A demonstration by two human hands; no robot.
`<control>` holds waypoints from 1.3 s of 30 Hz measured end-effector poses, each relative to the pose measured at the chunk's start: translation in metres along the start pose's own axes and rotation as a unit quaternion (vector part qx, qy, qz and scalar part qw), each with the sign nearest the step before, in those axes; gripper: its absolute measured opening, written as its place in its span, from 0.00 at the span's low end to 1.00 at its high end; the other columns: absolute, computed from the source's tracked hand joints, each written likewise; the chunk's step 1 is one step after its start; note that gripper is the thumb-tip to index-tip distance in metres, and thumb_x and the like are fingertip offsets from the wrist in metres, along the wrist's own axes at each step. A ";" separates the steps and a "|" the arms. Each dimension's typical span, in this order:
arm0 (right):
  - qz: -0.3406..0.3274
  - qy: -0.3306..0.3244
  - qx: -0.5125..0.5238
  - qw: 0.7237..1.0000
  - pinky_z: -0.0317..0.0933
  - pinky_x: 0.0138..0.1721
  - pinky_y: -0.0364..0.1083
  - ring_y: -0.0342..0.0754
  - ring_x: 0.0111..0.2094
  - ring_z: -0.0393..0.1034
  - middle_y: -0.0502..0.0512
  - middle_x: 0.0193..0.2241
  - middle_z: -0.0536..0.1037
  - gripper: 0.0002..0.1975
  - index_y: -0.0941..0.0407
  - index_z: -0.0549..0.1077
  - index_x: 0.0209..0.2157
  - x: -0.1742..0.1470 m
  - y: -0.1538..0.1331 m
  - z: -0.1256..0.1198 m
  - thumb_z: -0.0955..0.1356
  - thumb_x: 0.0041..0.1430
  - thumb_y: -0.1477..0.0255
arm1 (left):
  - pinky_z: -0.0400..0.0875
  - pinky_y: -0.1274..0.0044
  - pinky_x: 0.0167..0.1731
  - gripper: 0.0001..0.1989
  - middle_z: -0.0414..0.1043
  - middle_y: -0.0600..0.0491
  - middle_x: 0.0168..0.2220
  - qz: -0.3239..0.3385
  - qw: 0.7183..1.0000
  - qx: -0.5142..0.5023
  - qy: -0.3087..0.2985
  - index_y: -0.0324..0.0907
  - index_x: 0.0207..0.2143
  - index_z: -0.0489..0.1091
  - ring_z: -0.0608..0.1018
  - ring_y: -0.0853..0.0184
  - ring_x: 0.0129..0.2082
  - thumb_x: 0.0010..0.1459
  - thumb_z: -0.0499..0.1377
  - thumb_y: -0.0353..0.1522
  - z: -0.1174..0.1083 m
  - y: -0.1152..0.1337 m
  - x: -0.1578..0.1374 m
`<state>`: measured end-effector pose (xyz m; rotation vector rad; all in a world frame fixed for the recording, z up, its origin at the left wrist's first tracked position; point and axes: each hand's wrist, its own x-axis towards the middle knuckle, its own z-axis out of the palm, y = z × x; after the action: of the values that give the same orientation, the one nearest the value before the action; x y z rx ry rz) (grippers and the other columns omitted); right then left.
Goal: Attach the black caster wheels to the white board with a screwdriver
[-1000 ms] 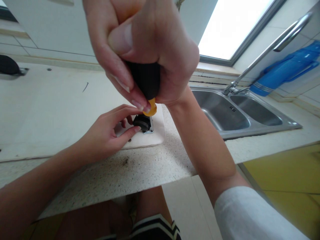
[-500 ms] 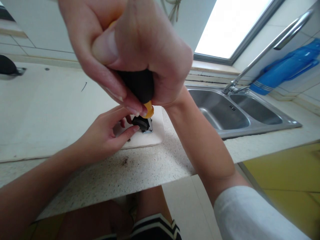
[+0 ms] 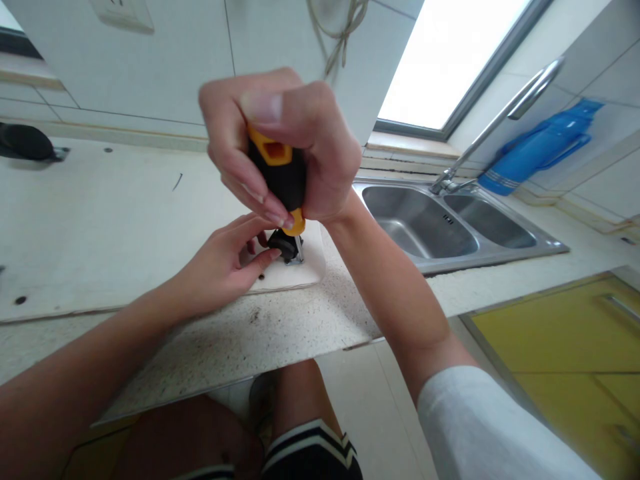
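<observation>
My right hand [image 3: 327,133] is wrapped around the yellow and black handle of a screwdriver [image 3: 280,177]. The screwdriver stands nearly upright, its short metal shaft reaching down beside a black caster wheel [image 3: 284,247] to the caster's metal plate. The tip and any screw under it are too small to make out. My left hand [image 3: 215,267] pinches that caster between thumb and fingers near the right end of a white board [image 3: 125,220]. The board lies flat on the speckled counter [image 3: 310,320].
Another black caster [image 3: 25,141] is at the board's far left. A dark screw or nail [image 3: 178,181] lies on the board, which has several holes. To the right are a steel double sink [image 3: 420,220], a tap [image 3: 500,120] and a blue thermos [image 3: 540,147]. A cord [image 3: 345,33] hangs on the wall.
My right hand and the screwdriver handle appear lower and smaller, showing more of the handle. The camera view has shifted, revealing more wall and cabinet. My left hand still holds the caster.
</observation>
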<state>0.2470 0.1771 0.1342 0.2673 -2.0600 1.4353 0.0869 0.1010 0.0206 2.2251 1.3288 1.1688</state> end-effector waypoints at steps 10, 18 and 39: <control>0.015 0.286 -0.191 0.939 0.59 0.25 0.46 0.42 0.21 0.62 0.48 0.23 0.69 0.22 0.51 0.66 0.30 -0.029 0.000 0.021 0.63 0.69 0.49 | 0.76 0.69 0.41 0.18 0.81 0.49 0.49 0.012 0.997 -0.069 -0.004 0.45 0.59 0.76 0.78 0.65 0.36 0.69 0.62 0.33 0.006 -0.009 0.003; 0.064 0.433 -0.424 0.793 0.72 0.41 0.49 0.47 0.35 0.77 0.55 0.35 0.82 0.23 0.52 0.72 0.46 -0.056 -0.025 0.031 0.60 0.75 0.48 | 0.77 0.63 0.53 0.17 0.81 0.45 0.52 0.054 0.997 -0.058 0.004 0.41 0.58 0.77 0.81 0.59 0.45 0.69 0.62 0.34 0.008 -0.013 0.006; 0.445 -0.185 -0.677 0.557 0.55 0.36 0.50 0.52 0.37 0.73 0.60 0.42 0.82 0.26 0.52 0.69 0.59 0.010 -0.132 0.049 0.69 0.73 0.48 | 0.75 0.61 0.56 0.19 0.80 0.43 0.55 0.066 0.996 -0.054 0.004 0.43 0.59 0.76 0.81 0.55 0.51 0.68 0.60 0.33 0.011 -0.017 0.004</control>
<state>0.2858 0.0829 0.2318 -1.3740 -3.1289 -0.3751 0.0862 0.1152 0.0057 2.2611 1.1083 1.2641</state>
